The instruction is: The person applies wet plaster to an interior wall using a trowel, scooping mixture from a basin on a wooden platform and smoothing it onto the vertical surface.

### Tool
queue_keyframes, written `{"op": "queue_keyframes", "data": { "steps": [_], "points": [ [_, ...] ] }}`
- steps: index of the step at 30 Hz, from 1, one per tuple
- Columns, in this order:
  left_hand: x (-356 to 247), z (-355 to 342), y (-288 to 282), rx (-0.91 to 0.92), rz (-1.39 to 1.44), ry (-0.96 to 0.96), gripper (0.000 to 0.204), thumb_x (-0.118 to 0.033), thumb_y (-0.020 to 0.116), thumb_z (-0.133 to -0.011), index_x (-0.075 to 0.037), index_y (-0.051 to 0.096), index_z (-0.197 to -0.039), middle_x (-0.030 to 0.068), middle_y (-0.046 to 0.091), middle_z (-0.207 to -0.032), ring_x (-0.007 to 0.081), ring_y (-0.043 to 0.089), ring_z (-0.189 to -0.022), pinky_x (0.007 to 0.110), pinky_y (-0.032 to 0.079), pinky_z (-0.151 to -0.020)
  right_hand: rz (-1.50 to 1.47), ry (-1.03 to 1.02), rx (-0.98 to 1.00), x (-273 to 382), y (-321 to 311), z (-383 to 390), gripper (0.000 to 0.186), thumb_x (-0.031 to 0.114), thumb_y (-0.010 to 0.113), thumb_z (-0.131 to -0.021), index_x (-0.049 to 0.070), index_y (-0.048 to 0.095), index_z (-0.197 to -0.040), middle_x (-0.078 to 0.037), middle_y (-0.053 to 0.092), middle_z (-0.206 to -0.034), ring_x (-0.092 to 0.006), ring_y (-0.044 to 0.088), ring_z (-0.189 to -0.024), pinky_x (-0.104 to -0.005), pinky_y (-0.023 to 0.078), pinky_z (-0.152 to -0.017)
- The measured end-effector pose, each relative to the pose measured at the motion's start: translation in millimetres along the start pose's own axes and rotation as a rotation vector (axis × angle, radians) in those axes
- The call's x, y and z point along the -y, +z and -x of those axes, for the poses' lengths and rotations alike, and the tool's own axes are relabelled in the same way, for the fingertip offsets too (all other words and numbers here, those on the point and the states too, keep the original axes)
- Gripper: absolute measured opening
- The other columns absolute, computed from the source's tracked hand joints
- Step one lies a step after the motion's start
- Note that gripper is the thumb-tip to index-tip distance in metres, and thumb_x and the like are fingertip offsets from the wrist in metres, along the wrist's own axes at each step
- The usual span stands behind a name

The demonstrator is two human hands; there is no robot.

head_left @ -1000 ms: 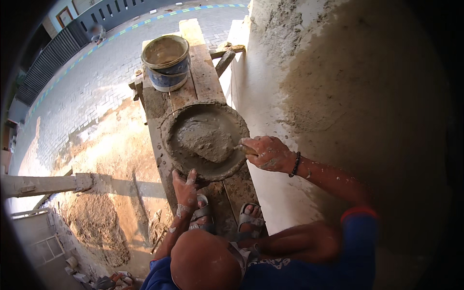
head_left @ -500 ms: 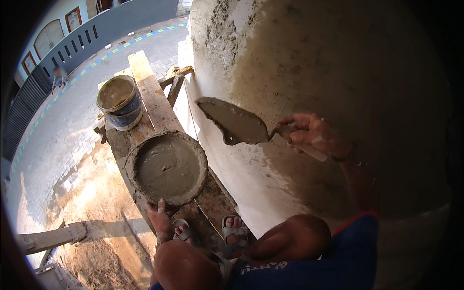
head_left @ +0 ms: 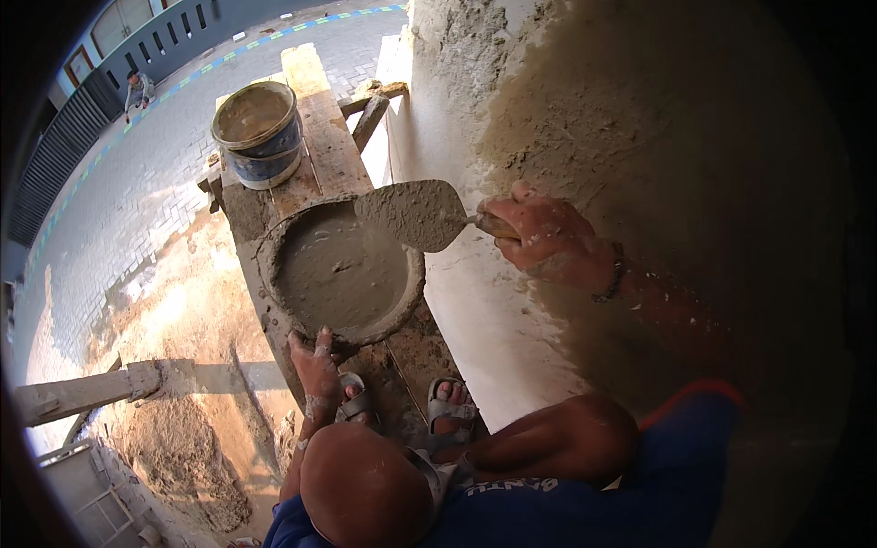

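A wide, shallow basin (head_left: 413,290) with a mortar-crusted rim stands on the plank platform before my feet. Grey wet mortar (head_left: 340,281) fills much of it. My left hand (head_left: 315,370) grips the near-left part of the rim, two fingers showing against it. In my right hand (head_left: 553,236) is the wooden handle of a pointing trowel (head_left: 416,216), fingers wrapped around it. Mortar coats the trowel's blade, which points left and overlaps the basin's far-right rim in this view. The right hand is in front of the wall (head_left: 566,123), whose surface is partly covered with rough, damp plaster.
A mortar-stained bucket (head_left: 260,137) stands farther along the planks (head_left: 320,110). My sandalled feet (head_left: 452,406) rest near the basin. A wooden beam (head_left: 82,395) juts out lower left, above sandy ground (head_left: 174,310). Another person (head_left: 139,91) is on the far paving, upper left.
My right hand has turned the trowel, swinging its blade down and left toward the basin. My left hand stays at the rim. The whole view has shifted, with the platform appearing farther right and higher.
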State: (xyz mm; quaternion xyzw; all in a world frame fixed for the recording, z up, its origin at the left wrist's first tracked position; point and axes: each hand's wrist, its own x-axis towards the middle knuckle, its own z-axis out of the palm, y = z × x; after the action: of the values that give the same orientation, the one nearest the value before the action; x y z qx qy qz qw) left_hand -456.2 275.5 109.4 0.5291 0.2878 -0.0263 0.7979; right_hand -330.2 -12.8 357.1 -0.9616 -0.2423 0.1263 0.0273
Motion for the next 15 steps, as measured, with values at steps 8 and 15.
{"op": "queue_keyframes", "data": {
  "steps": [8, 15],
  "points": [
    [-41.4, 23.1, 9.4, -0.110, -0.151, 0.047, 0.038, -0.014, 0.063, -0.087, 0.004, 0.043, -0.115, 0.0163, 0.056, -0.106, 0.0220, 0.060, -0.088, 0.031, 0.053, -0.064, 0.187, -0.245, 0.128, 65.0, 132.9, -96.5, 0.032, 0.017, 0.058, -0.079, 0.008, 0.056, -0.110, -0.015, 0.061, -0.079, -0.0345, 0.062, -0.080, -0.0432, 0.052, -0.069],
    [-8.9, 4.9, -1.6, -0.103, -0.340, 0.130, 0.044, -0.015, 0.063, -0.087, 0.006, 0.043, -0.120, 0.0180, 0.055, -0.110, 0.0225, 0.057, -0.094, 0.031, 0.051, -0.071, -0.189, -0.293, 0.025, 34.0, 156.2, -64.3, 0.039, 0.023, 0.062, -0.079, 0.009, 0.057, -0.115, -0.016, 0.064, -0.100, -0.0343, 0.063, -0.086, -0.0405, 0.051, -0.073]
  ]
}}
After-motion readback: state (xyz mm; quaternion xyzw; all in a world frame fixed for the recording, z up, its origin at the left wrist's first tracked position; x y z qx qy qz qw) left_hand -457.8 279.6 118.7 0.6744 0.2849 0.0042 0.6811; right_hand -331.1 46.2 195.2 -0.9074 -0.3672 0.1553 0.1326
